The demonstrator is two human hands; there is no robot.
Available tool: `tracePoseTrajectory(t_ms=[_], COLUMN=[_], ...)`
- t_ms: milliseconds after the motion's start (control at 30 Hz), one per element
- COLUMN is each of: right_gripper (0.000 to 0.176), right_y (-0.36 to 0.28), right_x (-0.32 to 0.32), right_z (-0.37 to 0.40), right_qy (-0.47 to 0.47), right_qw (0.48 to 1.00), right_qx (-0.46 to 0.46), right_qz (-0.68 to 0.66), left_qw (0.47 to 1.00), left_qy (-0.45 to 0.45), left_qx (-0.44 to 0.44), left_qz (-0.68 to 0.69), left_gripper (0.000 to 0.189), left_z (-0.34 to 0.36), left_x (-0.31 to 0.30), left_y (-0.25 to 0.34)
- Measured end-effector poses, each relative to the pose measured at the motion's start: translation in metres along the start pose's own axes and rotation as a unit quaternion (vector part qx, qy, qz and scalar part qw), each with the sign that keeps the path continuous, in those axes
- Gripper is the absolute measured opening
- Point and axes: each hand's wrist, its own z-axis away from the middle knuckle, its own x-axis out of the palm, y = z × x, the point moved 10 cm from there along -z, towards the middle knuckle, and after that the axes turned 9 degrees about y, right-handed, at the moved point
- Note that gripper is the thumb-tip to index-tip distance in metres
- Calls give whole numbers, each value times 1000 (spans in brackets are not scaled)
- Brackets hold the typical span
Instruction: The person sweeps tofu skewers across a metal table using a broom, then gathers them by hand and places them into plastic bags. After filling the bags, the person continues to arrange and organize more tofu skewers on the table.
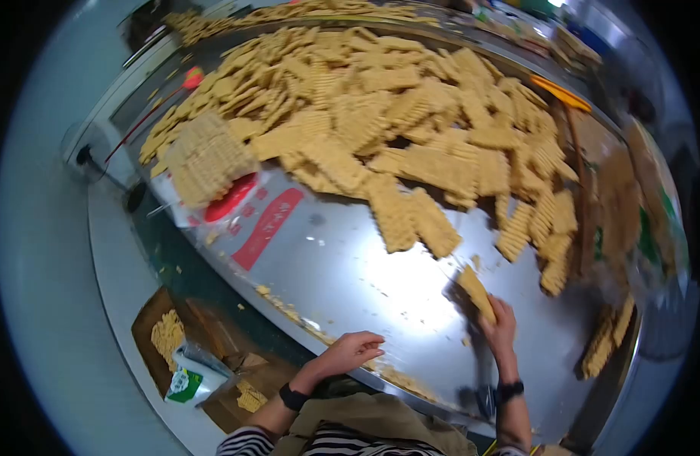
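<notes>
My right hand is closed on one end of a yellow, ridged noodle cake, which it holds tilted just above the metal table. Over the table's near edge is my left hand, its fingers loosely bent and somewhat apart, with nothing visible in them. A large heap of similar noodle cakes covers the far part of the table. Two of its cakes stick out toward me, beyond my right hand. A squarish stack of noodle cakes rests on a printed plastic bag at the left.
Crumbs lie along the near edge. Below left stands a cardboard box with broken pieces and a green-white packet. Plastic-wrapped cardboard is at the right, near an orange-handled tool. A red stick lies far left.
</notes>
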Motion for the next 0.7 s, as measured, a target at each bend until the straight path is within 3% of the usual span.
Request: tracePoseTrajectory(t_ms=[67, 133, 167, 200, 233, 267, 300, 333, 367, 433, 500, 567, 600, 633, 700], right_gripper=[35, 32, 32, 32, 33, 35, 35, 38, 40, 46, 49, 53, 54, 59, 59], right_y=[3, -24, -30, -33, -37, -61, -69, -84, -98, -100, -114, -112, -117, -137, -163], right_x=[9, 16, 26, 36, 46, 50, 58, 62, 66, 78, 78, 92, 107, 121, 142], right_z=[18, 14, 12, 9, 4, -9, -13, -17, -17, -14, -5, 6, 7, 0, -1], right_qy=[-21, -38, -40, -54, -67, -41, -40, -40, -39, -61, -20, -3, -31, -80, -123], right_qw=[981, 971, 972, 976, 978, 989, 989, 998, 998, 997, 996, 997, 995, 993, 986], right_qx=[158, 211, 205, 197, 190, 126, 123, 57, -9, 15, -40, -51, -71, -67, -114], right_qz=[-114, -104, -108, -78, -48, -63, -65, -6, 54, 53, 79, 57, 58, 53, -6], left_qw=[1000, 994, 976, 931, 806, 718, 686, 652, 651, 650, 698, 684, 665, 716, 668], left_qy=[13, 107, 215, 350, 506, 563, 595, 625, 626, 622, 540, 522, 519, 473, 462], left_qx=[14, 23, 2, 20, 149, 161, 127, 93, 94, 50, 44, 33, 49, 35, 125], left_qz=[-20, -2, 38, -99, -270, -378, -400, -419, -418, -434, -468, -508, -535, -512, -570], left_gripper=[26, 25, 30, 39, 52, 62, 69, 77, 77, 89, 93, 95, 95, 91, 77], left_z=[-11, -27, -32, -27, -12, 2, 10, 20, 24, 25, 21, 19, 16, -2, -23], left_x=[-33, -93, -142, -202, -257, -296, -337, -369, -390, -431, -448, -468, -471, -479, -470], left_y=[-2, -21, -30, -27, -22, -3, 3, 4, -9, -47, -78, -110, -108, -110, -95])
